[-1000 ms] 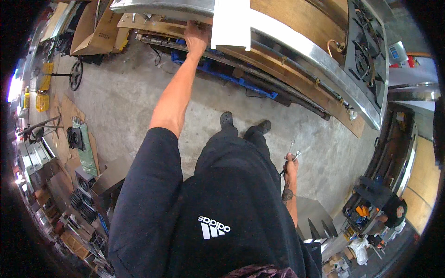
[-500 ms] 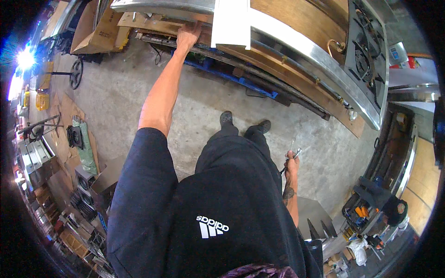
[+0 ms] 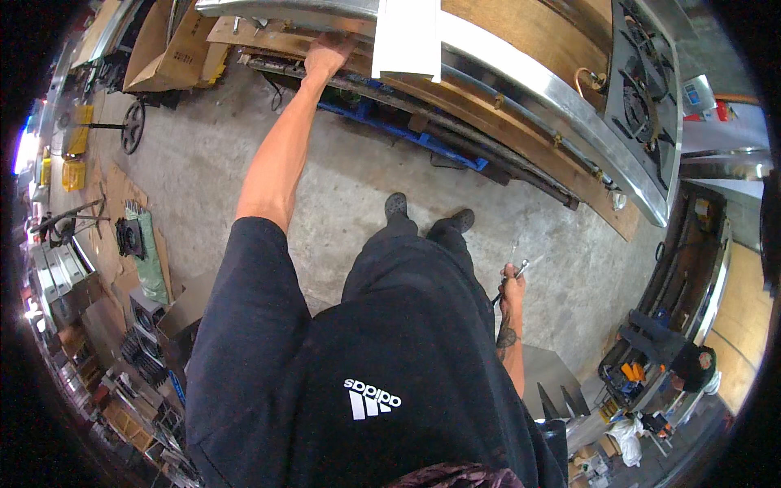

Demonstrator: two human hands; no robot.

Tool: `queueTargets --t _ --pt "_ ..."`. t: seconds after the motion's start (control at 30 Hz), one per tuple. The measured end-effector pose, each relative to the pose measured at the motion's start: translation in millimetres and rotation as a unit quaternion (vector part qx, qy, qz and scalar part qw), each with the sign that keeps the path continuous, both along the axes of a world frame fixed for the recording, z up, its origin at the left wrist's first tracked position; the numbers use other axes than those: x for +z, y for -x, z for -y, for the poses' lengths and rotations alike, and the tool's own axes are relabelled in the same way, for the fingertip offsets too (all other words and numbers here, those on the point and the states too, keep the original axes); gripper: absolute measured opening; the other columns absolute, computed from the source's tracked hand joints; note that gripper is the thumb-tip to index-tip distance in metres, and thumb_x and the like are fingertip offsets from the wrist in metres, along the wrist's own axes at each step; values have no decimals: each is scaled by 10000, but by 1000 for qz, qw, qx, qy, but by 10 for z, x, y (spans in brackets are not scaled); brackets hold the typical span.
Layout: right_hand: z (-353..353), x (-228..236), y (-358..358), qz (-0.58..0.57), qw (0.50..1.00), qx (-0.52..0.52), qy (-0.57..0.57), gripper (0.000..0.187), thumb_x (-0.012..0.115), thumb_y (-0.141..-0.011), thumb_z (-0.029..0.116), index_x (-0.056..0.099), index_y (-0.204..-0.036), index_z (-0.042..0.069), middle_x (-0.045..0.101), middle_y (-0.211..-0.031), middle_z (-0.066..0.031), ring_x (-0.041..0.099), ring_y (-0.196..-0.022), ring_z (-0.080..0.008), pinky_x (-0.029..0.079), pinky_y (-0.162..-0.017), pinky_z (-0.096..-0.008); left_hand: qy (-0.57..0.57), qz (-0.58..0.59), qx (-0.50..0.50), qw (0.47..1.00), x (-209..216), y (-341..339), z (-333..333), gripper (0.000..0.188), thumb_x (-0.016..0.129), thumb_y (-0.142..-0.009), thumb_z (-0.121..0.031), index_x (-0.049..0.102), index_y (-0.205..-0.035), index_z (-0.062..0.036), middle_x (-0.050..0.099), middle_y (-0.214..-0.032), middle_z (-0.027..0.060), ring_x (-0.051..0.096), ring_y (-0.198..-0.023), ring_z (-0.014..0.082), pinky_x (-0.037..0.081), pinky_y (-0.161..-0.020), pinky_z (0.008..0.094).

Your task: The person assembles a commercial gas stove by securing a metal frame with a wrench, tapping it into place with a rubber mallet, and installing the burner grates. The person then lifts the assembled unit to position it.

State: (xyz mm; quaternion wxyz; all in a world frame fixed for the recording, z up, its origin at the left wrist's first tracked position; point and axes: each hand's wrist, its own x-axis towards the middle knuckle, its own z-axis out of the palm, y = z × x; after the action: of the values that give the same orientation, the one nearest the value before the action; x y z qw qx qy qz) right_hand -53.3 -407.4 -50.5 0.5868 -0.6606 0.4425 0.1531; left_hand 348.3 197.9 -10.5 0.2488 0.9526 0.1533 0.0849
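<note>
My left arm stretches forward to the stainless steel cooking range (image 3: 537,85). My left hand (image 3: 328,57) is at its front, just under the rounded metal edge and left of a white metal channel (image 3: 407,41). Its fingers are in shadow behind that edge, so I cannot see whether they grip anything. Low at my right side, my right hand (image 3: 512,289) is closed around a shiny wrench (image 3: 523,266), whose metal end sticks out past the fingers. Along the range's front runs a gas pipe with brass valves (image 3: 499,103).
Black burner grates (image 3: 640,114) sit on the range's right end. Beneath it is a blue metal bar (image 3: 423,140). A cardboard box (image 3: 175,61) and a handwheel (image 3: 133,128) are at the left. On the right, a person in dark clothes (image 3: 663,346) bends near orange-handled tools (image 3: 633,372).
The bright flash at the far left is gone. My left hand has shifted very slightly left along the range's edge. The person at the right has moved a little. My right hand keeps the wrench.
</note>
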Motion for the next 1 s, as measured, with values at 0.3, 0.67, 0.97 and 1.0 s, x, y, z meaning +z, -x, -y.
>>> queueTargets --t 0.3,0.67,0.97,1.0 --pt "11 -15 28 13 1000 -15 -1 250 714 -995 342 635 -1004 105 590 -795 33 417 -581 -57 326 -484 -230 -74 -23 -45 996 199 26 78 531 529 -994 -507 700 -1121 -19 709 -1116 272 669 -1039 492 550 -888 570" --pt "99 -112 71 -25 999 -9 22 306 713 -989 389 645 -1055 97 590 -811 35 421 -578 -65 345 -500 -249 -248 -2 -90 965 409 131 409 360 583 -973 -333 692 -1092 -11 725 -1048 249 734 -946 387 620 -752 480" --pt "-9 -206 99 26 997 -8 67 277 694 -1004 358 669 -1027 84 518 -740 46 401 -585 -67 351 -515 -266 -142 -51 -154 976 38 -194 -64 208 593 -961 -189 701 -1073 -52 723 -1047 194 718 -916 352 598 -726 469" --pt "-22 -218 99 29 997 -16 65 279 698 -1001 362 669 -1023 85 523 -738 46 399 -589 -65 346 -513 -267 -90 -52 -137 985 -70 -248 -121 203 599 -962 -186 696 -1087 -58 722 -1049 187 715 -912 346 595 -722 465"
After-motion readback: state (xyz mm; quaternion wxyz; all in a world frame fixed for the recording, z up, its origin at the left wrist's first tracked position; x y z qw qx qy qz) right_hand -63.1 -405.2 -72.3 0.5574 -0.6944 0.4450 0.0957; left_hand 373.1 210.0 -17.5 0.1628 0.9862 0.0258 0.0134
